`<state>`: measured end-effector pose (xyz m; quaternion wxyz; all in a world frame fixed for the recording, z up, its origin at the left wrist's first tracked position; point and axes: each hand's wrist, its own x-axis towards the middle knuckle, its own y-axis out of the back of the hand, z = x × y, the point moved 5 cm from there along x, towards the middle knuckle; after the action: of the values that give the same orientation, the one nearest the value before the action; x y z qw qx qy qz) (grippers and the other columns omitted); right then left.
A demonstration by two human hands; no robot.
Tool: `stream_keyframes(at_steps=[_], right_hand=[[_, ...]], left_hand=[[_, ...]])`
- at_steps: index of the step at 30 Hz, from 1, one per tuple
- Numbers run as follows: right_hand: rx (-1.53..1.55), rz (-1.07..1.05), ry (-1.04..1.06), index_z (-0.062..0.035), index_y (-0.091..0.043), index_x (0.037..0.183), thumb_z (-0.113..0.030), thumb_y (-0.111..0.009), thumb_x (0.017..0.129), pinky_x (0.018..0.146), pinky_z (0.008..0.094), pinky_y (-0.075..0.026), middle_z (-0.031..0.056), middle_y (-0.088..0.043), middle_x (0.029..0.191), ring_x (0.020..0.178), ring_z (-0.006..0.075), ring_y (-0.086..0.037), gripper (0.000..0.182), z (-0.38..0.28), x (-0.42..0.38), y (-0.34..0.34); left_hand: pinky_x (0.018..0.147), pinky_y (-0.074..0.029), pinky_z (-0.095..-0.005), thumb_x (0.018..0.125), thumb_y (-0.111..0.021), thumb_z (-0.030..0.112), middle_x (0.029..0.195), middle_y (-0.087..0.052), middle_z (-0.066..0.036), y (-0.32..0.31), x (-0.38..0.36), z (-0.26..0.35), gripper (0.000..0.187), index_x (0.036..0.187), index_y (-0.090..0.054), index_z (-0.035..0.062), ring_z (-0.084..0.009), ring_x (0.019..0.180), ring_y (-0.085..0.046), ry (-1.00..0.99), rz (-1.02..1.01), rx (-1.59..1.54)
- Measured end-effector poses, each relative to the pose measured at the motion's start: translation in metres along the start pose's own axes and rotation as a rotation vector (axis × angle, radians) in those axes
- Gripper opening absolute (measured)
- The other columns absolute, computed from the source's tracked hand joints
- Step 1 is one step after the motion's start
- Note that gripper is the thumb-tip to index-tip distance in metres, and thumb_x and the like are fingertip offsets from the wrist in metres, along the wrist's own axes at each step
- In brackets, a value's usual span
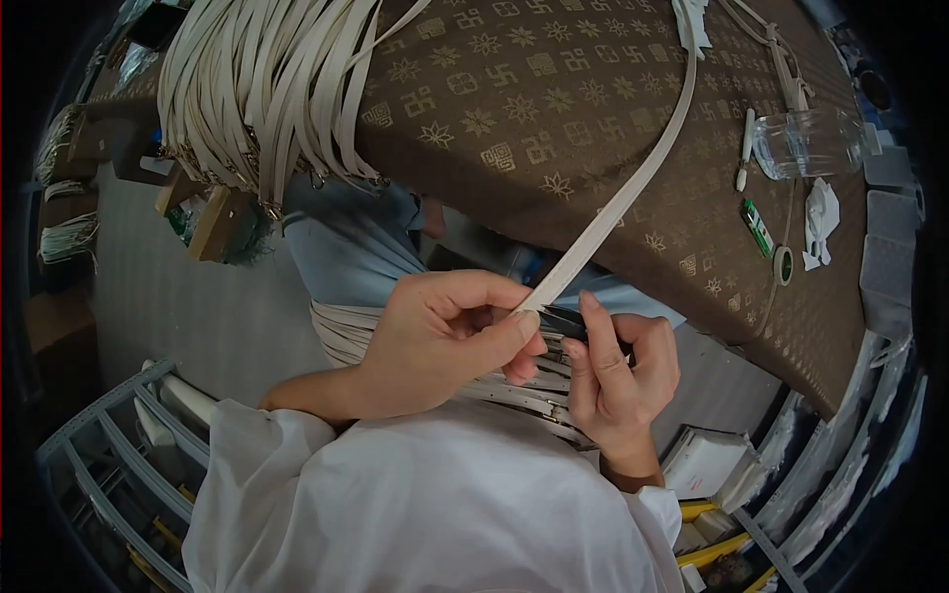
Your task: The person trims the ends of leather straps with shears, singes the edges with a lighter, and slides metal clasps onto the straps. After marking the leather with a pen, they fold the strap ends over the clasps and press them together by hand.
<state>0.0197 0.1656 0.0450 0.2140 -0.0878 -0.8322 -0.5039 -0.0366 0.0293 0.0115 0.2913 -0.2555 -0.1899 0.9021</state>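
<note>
A long cream strap runs from the far edge of the patterned brown cloth down to my lap. Its near end is pinched between the thumb and fingers of my left hand. My right hand grips a small black tool, whose tip meets the strap right beside my left thumb. Most of the tool is hidden by my fingers, so its kind is unclear. Across my lap, under both hands, lie several more cream straps with small metal buckles.
A thick bundle of cream straps hangs over the table's left edge. On the brown cloth, at right, are a clear bottle, a white pen, a green packet, a tape roll and crumpled tissue.
</note>
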Motion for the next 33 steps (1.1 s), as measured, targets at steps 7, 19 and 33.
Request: stream_keyframes(at_steps=[7,19,33], right_hand=[[-0.026,-0.004,0.011,-0.0072,-0.062,0.101,-0.015,-0.070,0.062,0.044,0.0265,-0.032,0.0038,-0.047,0.065,0.053,0.0160,-0.040,0.041,0.000,0.000,0.000],[0.068,-0.006,-0.018,-0.0043,-0.062,0.099,-0.013,-0.070,0.063,0.044,0.0256,-0.033,0.0035,-0.046,0.064,0.053,0.0159,-0.041,0.037,0.006,-0.001,-0.003],[1.488,0.146,-0.940,-0.0027,-0.056,0.076,-0.012,-0.059,0.080,0.041,0.0142,-0.025,-0.0015,-0.053,0.062,0.048,0.0003,-0.039,0.010,0.051,0.052,-0.036]], left_hand=[[0.057,-0.051,-0.0219,0.084,-0.051,0.004,0.075,-0.060,-0.008,0.000,0.002,0.000,0.013,0.091,-0.056,-0.0060,-0.0108,0.063,-0.059,0.102,-0.017,-0.032],[0.058,-0.052,-0.0218,0.084,-0.051,0.005,0.076,-0.060,-0.009,0.000,0.002,-0.003,0.014,0.093,-0.055,-0.0053,-0.0112,0.064,-0.060,0.112,-0.021,-0.034],[0.056,-0.043,-0.0201,0.082,-0.056,0.008,0.072,-0.058,-0.005,0.030,-0.019,-0.012,0.010,0.082,-0.058,-0.0020,-0.0071,0.064,-0.054,-0.018,-0.271,0.555]])
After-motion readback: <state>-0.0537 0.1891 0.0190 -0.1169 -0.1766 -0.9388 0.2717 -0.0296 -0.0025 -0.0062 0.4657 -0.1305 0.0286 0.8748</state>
